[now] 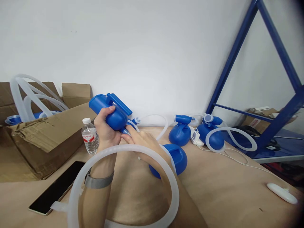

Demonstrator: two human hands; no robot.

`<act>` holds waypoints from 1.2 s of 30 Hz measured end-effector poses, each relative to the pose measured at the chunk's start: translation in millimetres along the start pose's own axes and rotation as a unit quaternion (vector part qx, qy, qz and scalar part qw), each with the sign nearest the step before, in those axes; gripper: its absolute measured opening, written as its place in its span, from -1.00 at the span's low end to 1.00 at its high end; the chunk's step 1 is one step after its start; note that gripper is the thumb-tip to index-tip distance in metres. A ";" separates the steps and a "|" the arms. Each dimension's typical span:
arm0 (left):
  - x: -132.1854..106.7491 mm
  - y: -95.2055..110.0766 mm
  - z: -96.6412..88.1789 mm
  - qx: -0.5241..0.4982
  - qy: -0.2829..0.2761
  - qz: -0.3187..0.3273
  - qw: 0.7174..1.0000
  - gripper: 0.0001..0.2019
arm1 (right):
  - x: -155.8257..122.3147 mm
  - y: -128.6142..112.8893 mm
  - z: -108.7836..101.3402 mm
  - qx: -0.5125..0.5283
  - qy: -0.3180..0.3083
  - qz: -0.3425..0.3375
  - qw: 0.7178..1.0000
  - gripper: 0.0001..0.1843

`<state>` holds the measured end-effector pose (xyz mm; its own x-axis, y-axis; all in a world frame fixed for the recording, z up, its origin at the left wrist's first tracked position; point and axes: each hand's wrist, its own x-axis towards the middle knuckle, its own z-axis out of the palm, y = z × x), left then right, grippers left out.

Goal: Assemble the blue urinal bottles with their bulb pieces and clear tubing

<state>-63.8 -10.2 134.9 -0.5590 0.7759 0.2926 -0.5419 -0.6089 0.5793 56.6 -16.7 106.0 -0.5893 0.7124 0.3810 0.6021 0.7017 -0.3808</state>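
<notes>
My left hand (pixel 105 128) wraps round a blue plastic urinal head (pixel 117 117) with a wide mouth and a side handle, held tilted above the table. At its narrow lower tip, the fingers of my right hand (pixel 142 141) close on what looks like a translucent hose end; the exact joint is partly hidden by my fingers. A translucent ribbed hose (pixel 174 186) makes a large loop in front of my forearms. Behind my right forearm sits a round blue bottle (pixel 179 158), partly covered.
An open cardboard box (pixel 54 136) with hoses and blue parts stands left, beside a water bottle (pixel 90 136) and a phone (pixel 57 186). Two blue bottles with heads (pixel 179 134) and a power strip (pixel 196 136) are at the back right. A white device (pixel 282 193) lies far right, near a blue rack (pixel 234 57).
</notes>
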 end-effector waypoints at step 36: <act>5.7 51.2 -15.5 -0.045 0.001 0.217 0.975 -0.81 | -123.4 116.2 -145.9 0.279 0.508 0.100 0.809 -0.79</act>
<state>-104.5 -39.5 154.4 -0.7487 0.4422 0.4939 -0.3077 -0.8917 0.3319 277.9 -23.8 137.6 0.4069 0.6388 0.6530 0.1270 0.6683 -0.7330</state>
